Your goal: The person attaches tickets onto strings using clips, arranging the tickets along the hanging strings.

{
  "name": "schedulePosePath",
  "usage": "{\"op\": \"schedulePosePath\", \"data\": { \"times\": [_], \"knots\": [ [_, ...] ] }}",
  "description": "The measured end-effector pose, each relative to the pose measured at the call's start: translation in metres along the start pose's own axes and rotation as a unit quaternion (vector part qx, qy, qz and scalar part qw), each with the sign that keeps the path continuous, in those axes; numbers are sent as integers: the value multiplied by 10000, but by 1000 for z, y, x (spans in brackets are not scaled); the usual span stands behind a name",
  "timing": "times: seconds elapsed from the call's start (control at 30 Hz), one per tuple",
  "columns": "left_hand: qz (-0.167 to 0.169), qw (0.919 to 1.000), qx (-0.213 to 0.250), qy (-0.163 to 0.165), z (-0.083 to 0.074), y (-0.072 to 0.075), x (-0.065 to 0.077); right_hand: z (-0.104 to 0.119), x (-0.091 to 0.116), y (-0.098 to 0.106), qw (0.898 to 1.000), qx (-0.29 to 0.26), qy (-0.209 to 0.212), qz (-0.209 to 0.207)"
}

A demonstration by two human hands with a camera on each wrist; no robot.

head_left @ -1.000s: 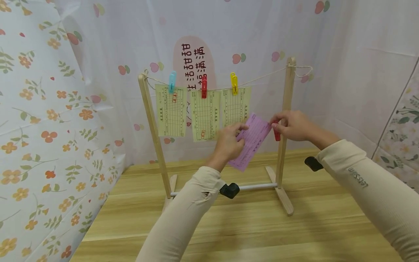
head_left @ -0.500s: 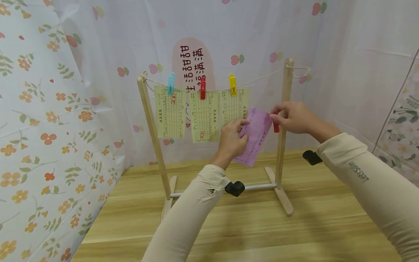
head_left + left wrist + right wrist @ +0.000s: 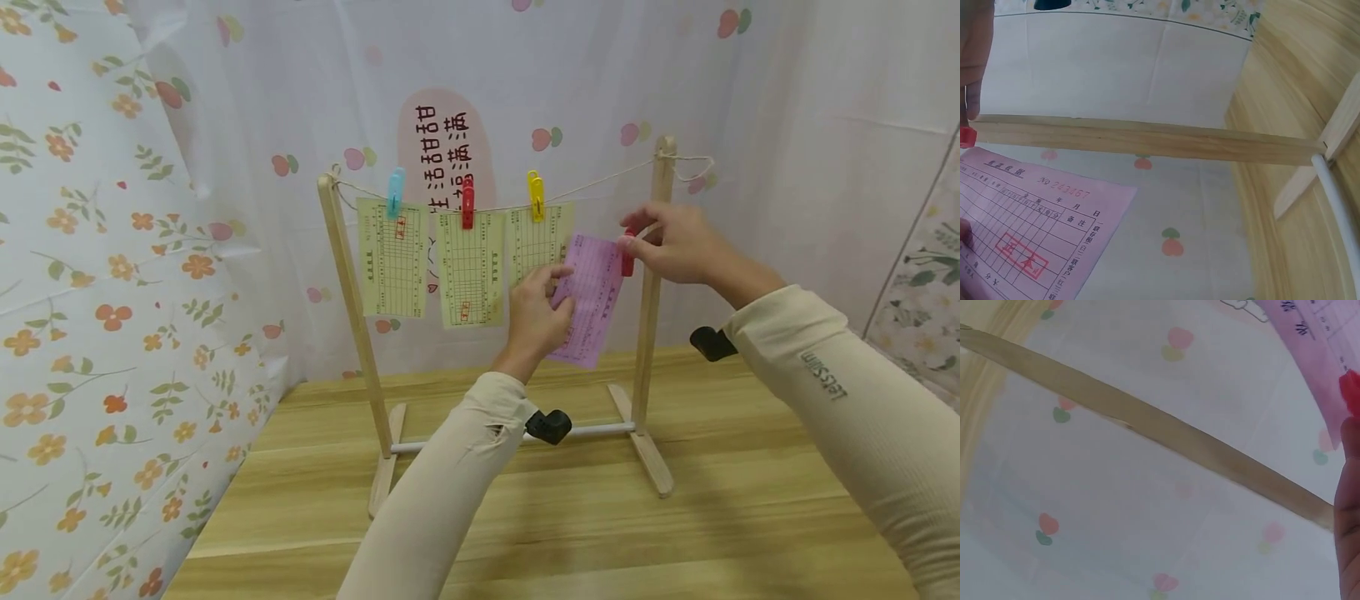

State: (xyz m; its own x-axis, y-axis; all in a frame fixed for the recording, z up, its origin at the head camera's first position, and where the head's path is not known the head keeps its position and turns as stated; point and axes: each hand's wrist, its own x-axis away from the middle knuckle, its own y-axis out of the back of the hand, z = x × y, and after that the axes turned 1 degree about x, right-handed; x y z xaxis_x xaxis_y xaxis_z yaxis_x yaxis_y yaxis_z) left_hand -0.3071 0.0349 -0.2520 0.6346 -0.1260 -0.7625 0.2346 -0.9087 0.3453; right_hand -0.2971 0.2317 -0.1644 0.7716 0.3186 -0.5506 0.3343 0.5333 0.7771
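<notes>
A pink receipt slip [image 3: 596, 304] with a printed table hangs tilted between my hands, below the string's right part. My left hand [image 3: 537, 315] holds it near its left edge. My right hand [image 3: 682, 242] pinches a red clothespin [image 3: 627, 262] at the slip's upper right corner; whether its jaws bite the paper I cannot tell. In the left wrist view the slip [image 3: 1041, 219] shows a red stamp and a number. Three yellow-green slips [image 3: 393, 267] hang from the string, under a blue clothespin [image 3: 395, 196], another red clothespin [image 3: 468, 204] and a yellow clothespin [image 3: 536, 198].
A sagging string [image 3: 600, 179] joins two wooden posts, the left post [image 3: 352, 308] and the right post [image 3: 647, 358], the latter close behind my right hand. A white bar [image 3: 600, 430] links their feet on the wooden table [image 3: 570, 533]. Patterned curtains [image 3: 247, 108] stand behind.
Both hands have risen, bringing the pink slip and red clothespin up nearer the string. The slip leans less than before. The three hanging slips stay in place.
</notes>
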Motion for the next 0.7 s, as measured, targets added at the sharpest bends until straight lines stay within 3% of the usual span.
{"op": "schedulePosePath", "data": {
  "times": [0.27, 0.7],
  "knots": [
    [-103, 9997, 138, 147, -2, -2, -4, 8, -6, 12, 9994, -71, -273, 203],
    [-139, 9990, 321, 289, -7, -5, -15, 15, -16, 24, 9999, 55, -152, 38]
  ]
}}
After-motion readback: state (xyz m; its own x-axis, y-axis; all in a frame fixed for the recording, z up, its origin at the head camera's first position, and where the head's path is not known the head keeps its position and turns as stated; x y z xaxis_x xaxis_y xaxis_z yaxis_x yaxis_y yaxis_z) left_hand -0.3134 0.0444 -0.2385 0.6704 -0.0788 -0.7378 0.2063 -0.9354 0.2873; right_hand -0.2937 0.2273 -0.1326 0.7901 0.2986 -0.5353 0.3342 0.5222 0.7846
